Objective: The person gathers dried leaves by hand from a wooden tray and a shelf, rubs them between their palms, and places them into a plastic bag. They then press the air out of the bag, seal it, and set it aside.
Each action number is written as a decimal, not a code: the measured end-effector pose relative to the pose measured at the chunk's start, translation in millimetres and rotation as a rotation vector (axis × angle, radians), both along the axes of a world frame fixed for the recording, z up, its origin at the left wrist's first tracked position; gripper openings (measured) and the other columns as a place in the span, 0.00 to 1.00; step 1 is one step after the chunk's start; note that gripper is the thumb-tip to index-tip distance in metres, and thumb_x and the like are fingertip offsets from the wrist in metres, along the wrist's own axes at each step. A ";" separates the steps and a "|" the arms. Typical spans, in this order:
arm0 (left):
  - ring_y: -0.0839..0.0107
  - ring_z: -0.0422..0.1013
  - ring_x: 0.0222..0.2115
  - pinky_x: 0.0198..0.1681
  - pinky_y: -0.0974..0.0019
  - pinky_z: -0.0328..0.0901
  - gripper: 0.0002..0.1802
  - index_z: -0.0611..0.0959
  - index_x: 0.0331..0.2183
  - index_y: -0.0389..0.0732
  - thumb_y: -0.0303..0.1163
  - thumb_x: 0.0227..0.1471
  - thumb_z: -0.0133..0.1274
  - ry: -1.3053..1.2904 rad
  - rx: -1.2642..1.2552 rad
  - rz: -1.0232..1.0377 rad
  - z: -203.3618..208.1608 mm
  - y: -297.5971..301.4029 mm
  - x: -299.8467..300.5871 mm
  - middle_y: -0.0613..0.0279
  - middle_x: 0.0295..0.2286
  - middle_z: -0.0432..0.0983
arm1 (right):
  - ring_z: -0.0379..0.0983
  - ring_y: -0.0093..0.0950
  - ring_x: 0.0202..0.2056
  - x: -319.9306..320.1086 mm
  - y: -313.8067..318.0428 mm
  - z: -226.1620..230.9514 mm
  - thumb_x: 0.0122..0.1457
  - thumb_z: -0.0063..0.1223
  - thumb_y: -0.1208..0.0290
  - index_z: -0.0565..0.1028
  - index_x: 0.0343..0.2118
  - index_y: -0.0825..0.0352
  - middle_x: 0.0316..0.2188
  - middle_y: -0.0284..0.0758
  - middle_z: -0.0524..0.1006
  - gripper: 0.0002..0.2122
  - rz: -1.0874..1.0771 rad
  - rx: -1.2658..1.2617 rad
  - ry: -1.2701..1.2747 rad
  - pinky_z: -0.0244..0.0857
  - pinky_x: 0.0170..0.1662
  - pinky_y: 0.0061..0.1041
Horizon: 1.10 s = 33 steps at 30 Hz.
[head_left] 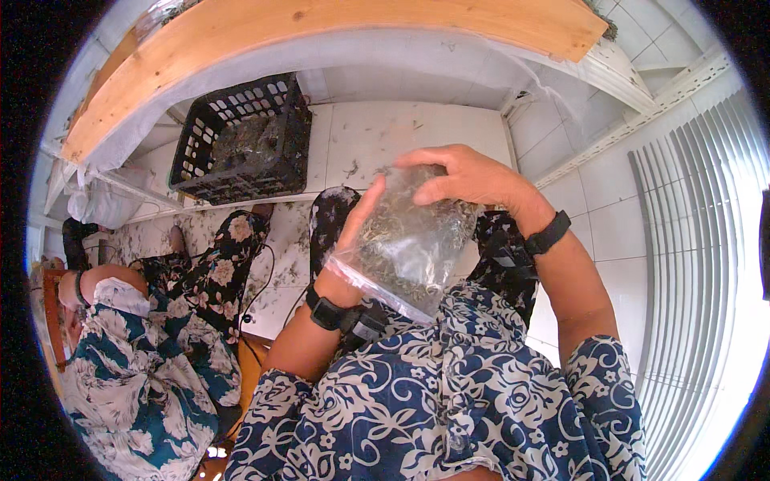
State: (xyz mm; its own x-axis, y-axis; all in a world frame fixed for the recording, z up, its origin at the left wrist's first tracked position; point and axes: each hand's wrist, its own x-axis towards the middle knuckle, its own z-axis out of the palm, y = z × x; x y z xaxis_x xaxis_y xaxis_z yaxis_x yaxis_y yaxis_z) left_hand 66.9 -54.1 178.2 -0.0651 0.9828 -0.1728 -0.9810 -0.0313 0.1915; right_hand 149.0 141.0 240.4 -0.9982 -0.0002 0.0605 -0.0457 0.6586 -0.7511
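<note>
A clear plastic bag [413, 248] of dried, greenish-brown plant bits lies tilted between my hands, above my lap. My left hand [353, 244] supports it along its left side, with one long digit up the edge and the other fingers hidden beneath. Over the bag's far end, my right hand [465, 178] curls its fingers and grips the plastic. The bag's flat edge [381, 293] points toward my body, and light glares off its surface.
At the far left stands a black plastic crate [204, 188] with filled bags inside. A wooden board edge [337, 22] spans overhead. Another person [144, 377] in floral clothes sits close on my left, near a dark cable [269, 280]. Grey slats [694, 240] line the right; plant scraps litter the floor.
</note>
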 end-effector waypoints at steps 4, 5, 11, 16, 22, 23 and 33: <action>0.62 0.70 0.45 0.51 0.56 0.65 0.26 0.71 0.51 0.39 0.48 0.59 0.41 -0.049 0.068 0.090 -2.8 -1.2 2.5 0.54 0.46 0.71 | 0.72 0.20 0.35 13.5 4.9 -12.0 0.50 0.58 0.71 0.68 0.50 0.68 0.37 0.32 0.75 0.23 -0.199 -0.544 -0.204 0.67 0.42 0.22; 0.61 0.70 0.45 0.50 0.55 0.65 0.25 0.71 0.50 0.39 0.47 0.58 0.42 0.112 0.037 0.240 -3.2 -5.6 6.6 0.54 0.46 0.71 | 0.72 0.20 0.35 15.5 1.7 -16.9 0.50 0.58 0.71 0.68 0.50 0.68 0.37 0.32 0.75 0.23 -0.199 -0.547 -0.204 0.67 0.42 0.22; 0.61 0.66 0.49 0.54 0.53 0.61 0.26 0.70 0.51 0.41 0.48 0.60 0.36 -0.065 -0.021 0.462 -3.2 19.7 6.6 0.60 0.50 0.68 | 0.68 0.23 0.36 27.2 -43.4 -33.7 0.54 0.56 0.67 0.71 0.44 0.66 0.35 0.31 0.73 0.16 -0.807 -1.169 0.122 0.64 0.43 0.24; 0.58 0.60 0.54 0.59 0.49 0.54 0.34 0.69 0.53 0.45 0.60 0.55 0.37 -0.081 0.079 0.448 -24.5 7.3 4.1 0.58 0.51 0.67 | 0.66 0.29 0.47 46.7 -63.0 -26.3 0.54 0.54 0.65 0.69 0.43 0.68 0.46 0.39 0.70 0.16 -0.605 -0.677 -0.121 0.62 0.47 0.27; 0.51 0.56 0.56 0.59 0.42 0.50 0.38 0.64 0.57 0.47 0.63 0.54 0.35 -0.199 0.422 0.278 -8.1 5.5 7.0 0.54 0.56 0.60 | 0.58 0.48 0.53 35.4 -65.4 32.2 0.53 0.51 0.51 0.67 0.50 0.64 0.52 0.48 0.63 0.26 -0.377 0.406 0.631 0.53 0.56 0.45; 0.53 0.56 0.57 0.60 0.44 0.50 0.38 0.63 0.58 0.47 0.62 0.54 0.34 -0.226 0.634 0.154 -10.0 9.3 6.6 0.54 0.56 0.59 | 0.58 0.48 0.53 31.1 -69.9 35.3 0.53 0.51 0.51 0.67 0.50 0.64 0.52 0.48 0.63 0.26 -0.388 0.414 0.629 0.53 0.56 0.45; 0.55 0.60 0.54 0.59 0.49 0.54 0.35 0.64 0.57 0.46 0.59 0.57 0.33 -0.112 0.192 0.337 -11.1 0.5 14.3 0.54 0.55 0.62 | 0.51 0.47 0.57 7.7 -92.5 24.3 0.47 0.45 0.37 0.63 0.55 0.62 0.55 0.42 0.61 0.38 -0.064 0.491 0.412 0.44 0.56 0.55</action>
